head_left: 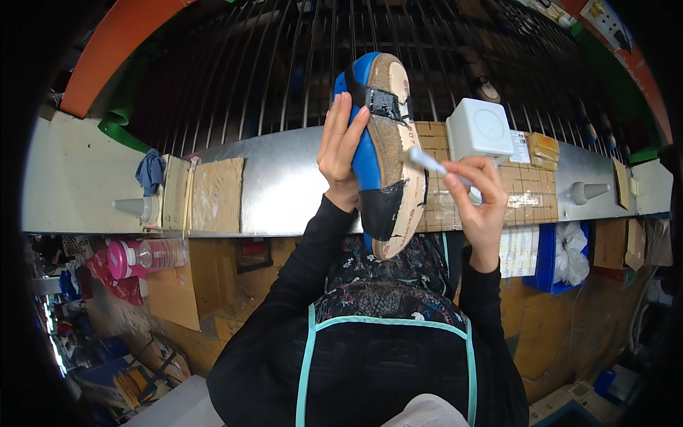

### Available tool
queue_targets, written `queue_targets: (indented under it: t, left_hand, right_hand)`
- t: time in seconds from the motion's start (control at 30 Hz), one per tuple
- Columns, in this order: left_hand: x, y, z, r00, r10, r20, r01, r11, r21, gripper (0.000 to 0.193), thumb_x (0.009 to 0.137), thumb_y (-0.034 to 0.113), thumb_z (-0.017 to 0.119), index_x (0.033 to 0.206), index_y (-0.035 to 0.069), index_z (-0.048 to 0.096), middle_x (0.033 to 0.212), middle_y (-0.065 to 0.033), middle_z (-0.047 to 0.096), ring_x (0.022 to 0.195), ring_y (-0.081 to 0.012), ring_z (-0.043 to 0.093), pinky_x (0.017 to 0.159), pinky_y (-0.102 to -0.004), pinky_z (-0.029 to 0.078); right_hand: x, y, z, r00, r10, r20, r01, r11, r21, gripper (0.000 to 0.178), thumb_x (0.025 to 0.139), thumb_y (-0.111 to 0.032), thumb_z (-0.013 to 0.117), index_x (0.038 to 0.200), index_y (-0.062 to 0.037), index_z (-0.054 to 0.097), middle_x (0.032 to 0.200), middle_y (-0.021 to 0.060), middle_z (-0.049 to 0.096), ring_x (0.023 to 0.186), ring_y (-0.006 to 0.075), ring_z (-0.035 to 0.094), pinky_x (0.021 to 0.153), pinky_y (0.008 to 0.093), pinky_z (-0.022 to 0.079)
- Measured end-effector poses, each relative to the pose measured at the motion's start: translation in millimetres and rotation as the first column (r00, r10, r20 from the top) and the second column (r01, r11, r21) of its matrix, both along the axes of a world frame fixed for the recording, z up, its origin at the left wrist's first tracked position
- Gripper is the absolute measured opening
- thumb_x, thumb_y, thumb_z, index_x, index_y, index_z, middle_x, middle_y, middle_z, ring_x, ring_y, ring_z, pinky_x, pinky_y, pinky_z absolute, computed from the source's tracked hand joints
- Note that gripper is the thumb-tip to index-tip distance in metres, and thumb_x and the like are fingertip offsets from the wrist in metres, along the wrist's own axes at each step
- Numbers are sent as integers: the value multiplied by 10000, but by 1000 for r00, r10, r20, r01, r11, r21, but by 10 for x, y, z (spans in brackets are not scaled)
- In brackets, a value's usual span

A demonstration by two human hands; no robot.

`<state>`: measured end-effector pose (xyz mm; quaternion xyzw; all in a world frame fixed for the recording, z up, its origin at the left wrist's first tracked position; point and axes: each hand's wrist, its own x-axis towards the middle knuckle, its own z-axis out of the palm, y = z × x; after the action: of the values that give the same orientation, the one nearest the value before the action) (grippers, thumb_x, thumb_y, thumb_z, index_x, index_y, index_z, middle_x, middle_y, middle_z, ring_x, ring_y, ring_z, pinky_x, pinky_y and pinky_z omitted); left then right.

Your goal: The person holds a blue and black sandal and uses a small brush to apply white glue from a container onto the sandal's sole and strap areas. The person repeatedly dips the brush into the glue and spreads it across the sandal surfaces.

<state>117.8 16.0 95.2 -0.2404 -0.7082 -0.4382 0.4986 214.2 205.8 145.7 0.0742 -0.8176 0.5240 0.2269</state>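
A blue and black shoe is held up over the front of the metal bench, its underside facing me. That underside has a pale insole board, with brown fabric and black pieces lapped over its edge. My left hand supports the shoe from its left side, fingers laid along the blue upper, the thumb partly hidden. Pinched in my right hand is a small brush with a pale handle. The brush head meets or hovers just over the right part of the underside; blur hides which.
A white plastic container and a yellowish block stand behind taped cardboard on the metal bench. Beyond run metal rollers, with another shoe among them. Grey cones sit at both ends; a blue bin is below right.
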Motion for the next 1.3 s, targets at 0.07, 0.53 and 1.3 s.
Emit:
queue_targets:
  t: [0.07,0.53,1.3]
  left_hand:
    - [7,11,-17,1000,8,-6,-8,999,35,458,787,152,737,1219,48,624,1343,-235,532,1245,-394,518,1026,-473,444]
    - [68,32,-148,988,95,122,-100,994,35,558,759,198,765,1269,51,592,1382,-236,495,1285,-406,475,1065,-498,387]
    - [18,-5,-123,989,96,111,-93,995,-37,473,779,150,731,1242,134,637,1391,-169,515,1307,-357,468,1083,-514,356]
  right_hand:
    - [17,21,12,989,150,17,-147,982,-120,145,820,-47,719,959,-10,736,921,46,607,750,102,538,617,224,422]
    - [422,-199,-95,983,42,176,5,966,-259,152,867,-42,671,995,31,710,911,56,572,815,122,530,711,240,419]
    - [178,-145,-123,994,-85,-68,87,996,25,187,788,-52,747,974,-62,748,883,30,605,680,111,513,639,243,392]
